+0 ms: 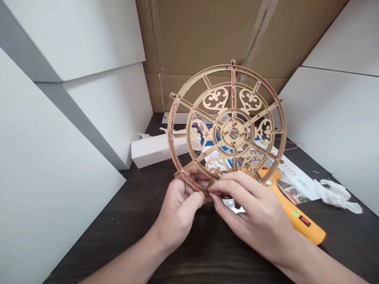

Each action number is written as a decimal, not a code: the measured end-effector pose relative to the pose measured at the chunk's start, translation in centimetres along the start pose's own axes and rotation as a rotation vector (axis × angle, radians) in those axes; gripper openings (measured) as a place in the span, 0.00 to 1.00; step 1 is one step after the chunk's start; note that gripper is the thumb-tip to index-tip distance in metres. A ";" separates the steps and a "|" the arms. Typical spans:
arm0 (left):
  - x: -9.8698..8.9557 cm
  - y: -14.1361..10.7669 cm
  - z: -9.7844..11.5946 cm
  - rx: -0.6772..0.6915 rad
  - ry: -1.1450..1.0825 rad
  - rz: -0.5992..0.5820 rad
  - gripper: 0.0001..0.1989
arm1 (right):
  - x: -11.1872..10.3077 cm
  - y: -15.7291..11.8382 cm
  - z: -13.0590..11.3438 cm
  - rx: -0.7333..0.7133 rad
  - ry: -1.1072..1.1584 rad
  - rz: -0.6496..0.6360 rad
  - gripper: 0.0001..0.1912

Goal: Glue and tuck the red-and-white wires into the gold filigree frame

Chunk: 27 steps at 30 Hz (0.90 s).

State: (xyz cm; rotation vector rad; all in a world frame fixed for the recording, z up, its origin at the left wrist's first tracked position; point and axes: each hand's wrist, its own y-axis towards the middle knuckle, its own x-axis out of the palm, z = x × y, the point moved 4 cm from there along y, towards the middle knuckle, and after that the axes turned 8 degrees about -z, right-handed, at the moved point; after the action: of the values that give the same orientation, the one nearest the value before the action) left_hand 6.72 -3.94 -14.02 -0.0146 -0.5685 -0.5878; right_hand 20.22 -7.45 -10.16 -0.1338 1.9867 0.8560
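Note:
A round gold-coloured openwork frame (234,85) stands tilted up in front of me, with spokes, rings and scrollwork panels. Red wire (232,94) runs along its top spoke and inside its outer rim. My left hand (180,205) grips the lower left of the rim, thumb in front and fingers behind. Close beside it, my right hand (251,201) pinches at the bottom of the rim with thumb and forefinger. Whatever lies between those fingertips is too small to make out, perhaps part of the wire.
Behind the frame lie a long white box (156,150), printed sheets (296,173) and blue items. An orange hot glue gun (304,221) rests at the right near crumpled tissue (337,195). White boxes wall both sides; cardboard (204,35) closes the back of the dark table (118,232).

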 end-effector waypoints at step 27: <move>-0.5 0.3 0.6 -0.068 -0.031 -0.032 0.25 | -0.2 0.2 -0.4 0.000 0.020 0.047 0.10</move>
State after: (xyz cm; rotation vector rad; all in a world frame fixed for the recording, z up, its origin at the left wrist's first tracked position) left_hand 6.28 -3.30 -13.74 -0.0788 -0.5799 -0.6382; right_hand 20.00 -7.59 -9.75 -0.0965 2.0158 0.8874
